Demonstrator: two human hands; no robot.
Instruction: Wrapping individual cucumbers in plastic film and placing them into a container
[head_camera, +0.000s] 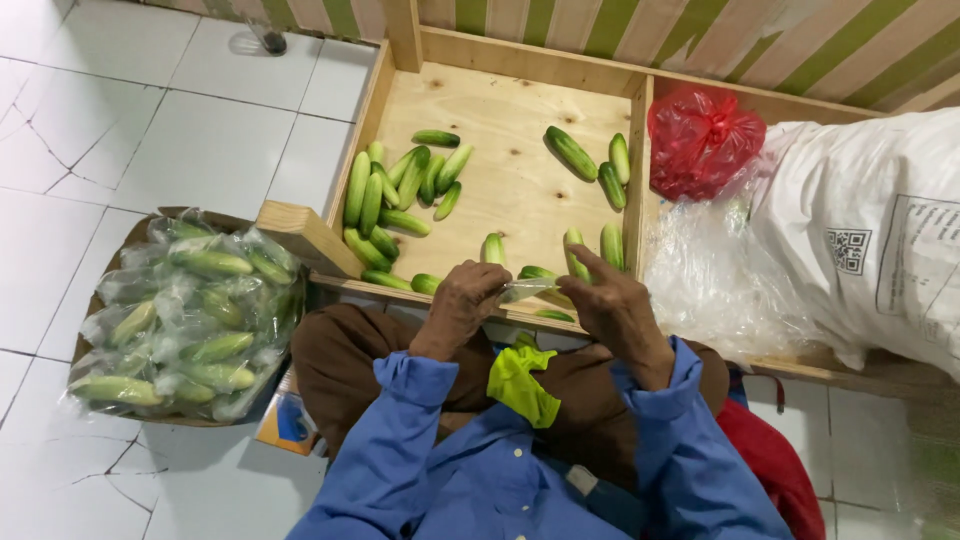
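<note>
My left hand (465, 300) and my right hand (612, 300) meet over the front edge of a shallow wooden tray (500, 190), both gripping one cucumber in a clear plastic wrap (528, 289) held level between them. Loose green cucumbers (395, 190) lie piled at the tray's left side, a few more (595, 165) lie at its back right, and some (590, 250) rest near my hands. Blue sleeves cover both my forearms.
A basket of plastic-wrapped cucumbers (190, 315) stands on the white tiled floor at my left. In the right compartment lie a red plastic bag (700, 140), clear plastic bags (700, 280) and a large white sack (870, 230). A yellow-green cloth (520, 385) rests on my lap.
</note>
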